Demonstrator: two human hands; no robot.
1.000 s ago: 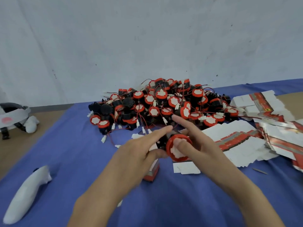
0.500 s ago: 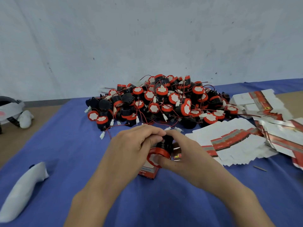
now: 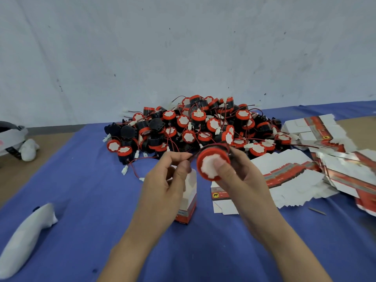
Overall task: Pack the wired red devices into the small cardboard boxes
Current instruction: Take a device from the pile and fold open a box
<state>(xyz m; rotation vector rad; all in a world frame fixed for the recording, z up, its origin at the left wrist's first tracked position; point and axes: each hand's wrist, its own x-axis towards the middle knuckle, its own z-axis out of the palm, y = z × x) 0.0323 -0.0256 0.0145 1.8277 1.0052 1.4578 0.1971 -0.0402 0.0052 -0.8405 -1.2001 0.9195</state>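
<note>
- A long white thing [image 3: 25, 239] lies on the blue cloth [image 3: 81, 200] at the near left.
- The cloth covers most of the table [image 3: 12, 180].
- The left hand [image 3: 162, 188] pinches a thin wire [image 3: 193, 156] between its thumb and first finger.
- The right hand [image 3: 244, 182] holds a red device [image 3: 205, 159] up in the air. The thumb is pressed on its white face, and the other fingers curl behind it.
- The wire runs from the left hand's fingers to that red device.
- A small cardboard box [image 3: 190, 192] stands upright on the cloth, just under the left hand. Its top is open.
- One flat box [image 3: 221, 202] lies beside it, under the right hand.
- More flat boxes [image 3: 293, 169] are spread out at the right.
- Farther back is a big pile of red devices [image 3: 195, 127] with tangled wires.
- A white and black thing [image 3: 10, 135] sits at the far left edge.
</note>
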